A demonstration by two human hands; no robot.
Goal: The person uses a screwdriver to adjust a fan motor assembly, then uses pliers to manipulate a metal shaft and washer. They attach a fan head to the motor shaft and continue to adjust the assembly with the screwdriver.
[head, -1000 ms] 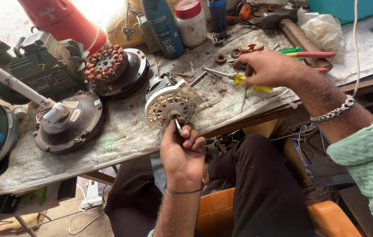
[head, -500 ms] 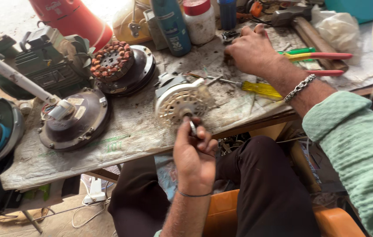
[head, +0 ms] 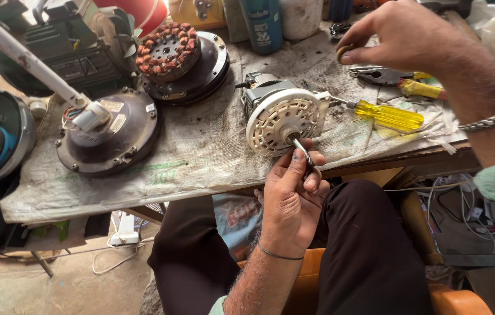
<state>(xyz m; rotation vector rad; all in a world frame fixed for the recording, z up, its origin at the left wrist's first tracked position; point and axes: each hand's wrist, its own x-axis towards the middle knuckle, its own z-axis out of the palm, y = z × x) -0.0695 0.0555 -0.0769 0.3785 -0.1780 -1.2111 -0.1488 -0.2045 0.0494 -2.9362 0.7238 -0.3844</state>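
Note:
A white electric motor with a slotted round face lies on its side at the workbench's front edge. Its steel shaft sticks out toward me, and my left hand is closed around the shaft tip. My right hand hovers above the bench at the upper right, pinching a small brown ring-shaped part between thumb and forefinger. A yellow-handled screwdriver lies just right of the motor, under my right forearm.
A dark round fan motor housing with a white rod lies at left. Behind it sits a copper-wound stator on a black cover. Pliers, a teal spray can and a white jar stand further back. Worn sacking covers the bench.
My right hand reached to the back of the bench and has come back up holding a small ring part. My left hand has stayed on the motor shaft. The view has moved closer.

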